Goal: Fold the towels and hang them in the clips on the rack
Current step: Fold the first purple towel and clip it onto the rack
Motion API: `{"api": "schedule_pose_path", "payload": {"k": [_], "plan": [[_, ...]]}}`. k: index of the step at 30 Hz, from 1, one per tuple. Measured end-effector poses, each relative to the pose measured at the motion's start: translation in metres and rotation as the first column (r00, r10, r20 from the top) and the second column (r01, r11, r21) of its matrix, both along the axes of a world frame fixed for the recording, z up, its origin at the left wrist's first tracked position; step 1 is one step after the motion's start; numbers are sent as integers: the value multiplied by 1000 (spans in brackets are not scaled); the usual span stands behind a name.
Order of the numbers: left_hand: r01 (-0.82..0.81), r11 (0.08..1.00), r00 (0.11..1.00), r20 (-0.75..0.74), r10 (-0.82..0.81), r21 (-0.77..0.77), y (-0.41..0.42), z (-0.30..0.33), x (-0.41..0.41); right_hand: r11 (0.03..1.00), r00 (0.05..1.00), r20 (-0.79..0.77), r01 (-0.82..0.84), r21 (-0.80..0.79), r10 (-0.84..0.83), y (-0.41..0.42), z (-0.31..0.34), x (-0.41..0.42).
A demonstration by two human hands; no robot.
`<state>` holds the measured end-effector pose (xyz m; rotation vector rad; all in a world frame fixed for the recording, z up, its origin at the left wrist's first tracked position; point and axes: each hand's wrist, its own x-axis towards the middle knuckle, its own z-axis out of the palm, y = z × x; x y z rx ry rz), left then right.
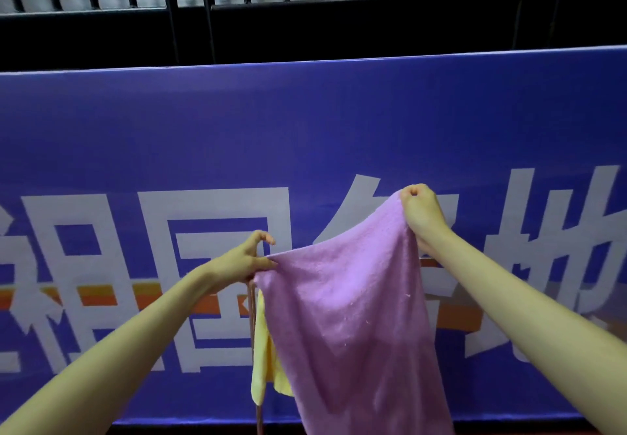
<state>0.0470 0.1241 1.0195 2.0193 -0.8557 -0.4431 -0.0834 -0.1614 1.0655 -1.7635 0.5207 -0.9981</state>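
Observation:
A lilac towel hangs spread in front of me, held by its two upper corners. My left hand pinches the lower left corner, its index finger raised. My right hand grips the right corner higher up in a fist. A thin pinkish rack pole runs down just below my left hand. Behind the lilac towel, a yellow towel hangs beside that pole. No clips show plainly; the lilac towel hides most of the rack.
A large blue banner with white characters and an orange stripe stands close behind the towels. Above it runs a black metal railing with pale steps behind.

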Motion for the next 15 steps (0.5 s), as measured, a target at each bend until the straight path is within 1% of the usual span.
{"api": "schedule_pose_path", "payload": {"k": [3,5,9,12,13,15], "plan": [[144,987,989,-25,-143,63,-7,12,-10,999,1000,-4,-15,-34,15,-1,1,2],[190,974,980,28,-195,120,-12,17,-17,999,999,-6,-35,-38,34,0,2,4],[172,981,974,134,-183,92,-20,16,-27,995,997,-20,-80,-56,79,5,3,9],[130,987,942,299,-154,96,-25,13,-30,993,995,-31,-96,-72,94,9,3,13],[142,985,926,340,-166,94,-26,14,-33,992,995,-35,-97,-79,95,10,3,13],[180,977,901,379,-210,115,-27,14,-35,991,994,-40,-100,-89,97,11,3,16]]}}
